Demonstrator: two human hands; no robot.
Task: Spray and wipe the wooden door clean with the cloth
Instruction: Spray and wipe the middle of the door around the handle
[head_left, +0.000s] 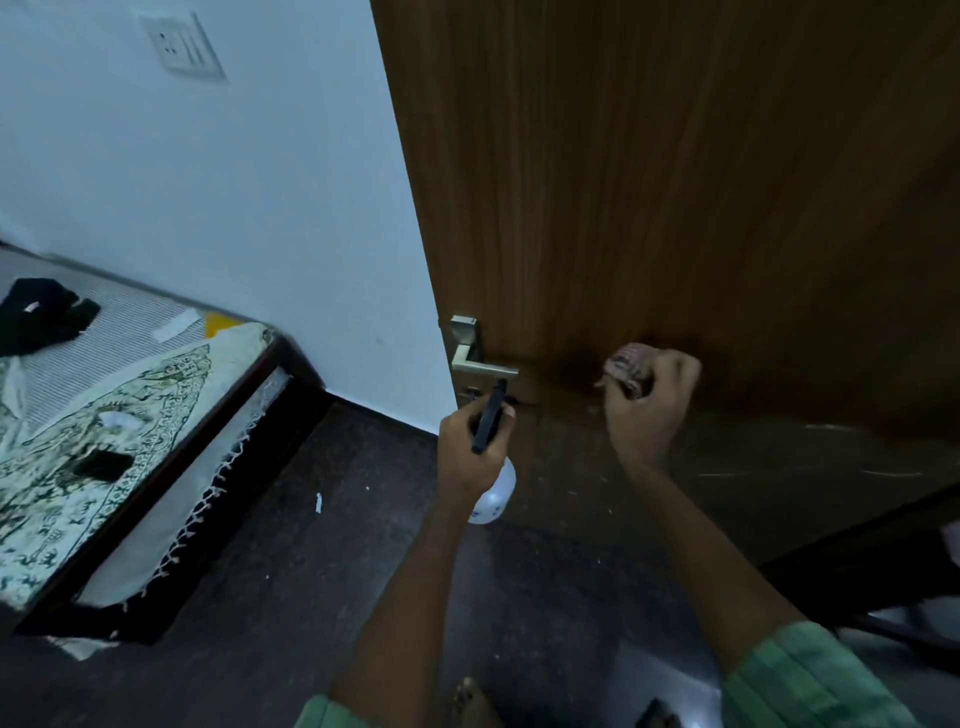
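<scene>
Wiping under way: right hand (649, 400) presses bunched cloth (626, 370) to wooden door (675, 182), left hand (470, 447) grips spray bottle (491, 462); next, likely sweep rightward.

Dim rm: white wall (234, 208) w/ switch plate (183, 47), dark floor (291, 571), bed (104, 405) at left.

A home bedroom; a bed (130, 415) with a printed sheet (78, 441) stands against a white wall (234, 208); a switch plate (182, 47) above; a wooden door (675, 182); dark floor (311, 571).
</scene>
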